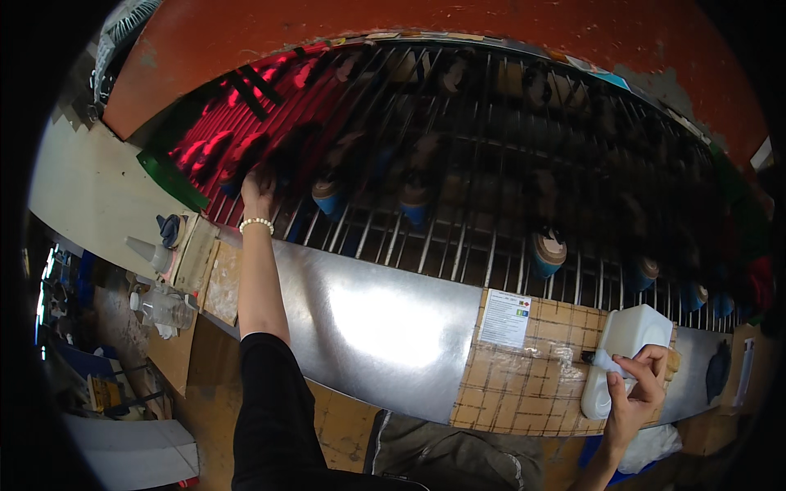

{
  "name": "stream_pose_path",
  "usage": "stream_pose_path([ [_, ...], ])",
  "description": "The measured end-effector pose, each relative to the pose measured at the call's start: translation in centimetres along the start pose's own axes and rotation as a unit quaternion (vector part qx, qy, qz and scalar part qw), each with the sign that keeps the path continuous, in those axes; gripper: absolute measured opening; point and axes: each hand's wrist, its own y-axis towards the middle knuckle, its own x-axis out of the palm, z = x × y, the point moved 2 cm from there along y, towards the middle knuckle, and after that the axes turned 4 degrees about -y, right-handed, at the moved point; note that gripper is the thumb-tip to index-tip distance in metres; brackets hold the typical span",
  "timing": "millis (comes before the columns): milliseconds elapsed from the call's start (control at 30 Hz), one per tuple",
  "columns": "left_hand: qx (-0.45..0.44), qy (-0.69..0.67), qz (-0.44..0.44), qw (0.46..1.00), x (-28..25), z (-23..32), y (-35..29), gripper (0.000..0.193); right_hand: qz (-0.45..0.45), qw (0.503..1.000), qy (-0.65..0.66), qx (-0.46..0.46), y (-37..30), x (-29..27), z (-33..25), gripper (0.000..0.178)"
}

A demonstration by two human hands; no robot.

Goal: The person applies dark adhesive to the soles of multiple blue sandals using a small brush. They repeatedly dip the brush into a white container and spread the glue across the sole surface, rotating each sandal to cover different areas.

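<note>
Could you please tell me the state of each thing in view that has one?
Left hand: stretched over the rods, fingertips shadowed
Right hand: fingers bent, seemingly pinching a pale thing
Container: on the cardboard, partly hidden
Sheet: flat on the cardboard
Bottle: capped
Metal plate: shiny, reflecting bright light
Rods: red-lit at left
Blue-ended pieces: spread over the rods
Hood: paint chipped
Bracelet: worn on left wrist

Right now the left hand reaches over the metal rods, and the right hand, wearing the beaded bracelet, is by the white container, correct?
No: in the head view, the left hand wears the beaded bracelet; the right hand, by the white container, does not.
</note>
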Motion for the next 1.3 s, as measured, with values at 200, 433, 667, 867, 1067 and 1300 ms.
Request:
stream_pose_path([
  [200,0.043,0.312,-0.262,0.912,7.6,-5.3,-8.0,0.060,0.021,1.000,0.009,0.016,-0.7,-0.6,0.0,0.024],
  [433,0.163,0.782,-0.102,0.593,8.3,-4.1,-13.0,0.071,0.019,1.000,-0.005,-0.014,-2.0,-3.8,-1.2,0.023],
  [667,0.035,0.232,-0.256,0.938,8.8,6.8,-27.2,0.063,0.081,0.992,-0.024,0.092,-4.5,-8.3,1.5,0.013],
  [867,-0.119,-0.220,-0.368,0.896,7.9,4.6,-41.7,0.064,0.070,0.987,-0.128,0.065,-7.0,-12.4,2.6,0.011],
  [1067,-0.382,-0.393,-0.453,0.703,8.8,-0.6,-48.3,0.095,0.044,0.930,-0.362,-0.050,-9.1,-12.0,6.5,0.015],
  [1300,-0.369,-0.356,-0.484,0.709,13.9,3.0,-53.5,0.062,0.067,0.935,-0.348,-0.019,-9.8,-11.0,7.9,0.016],
])
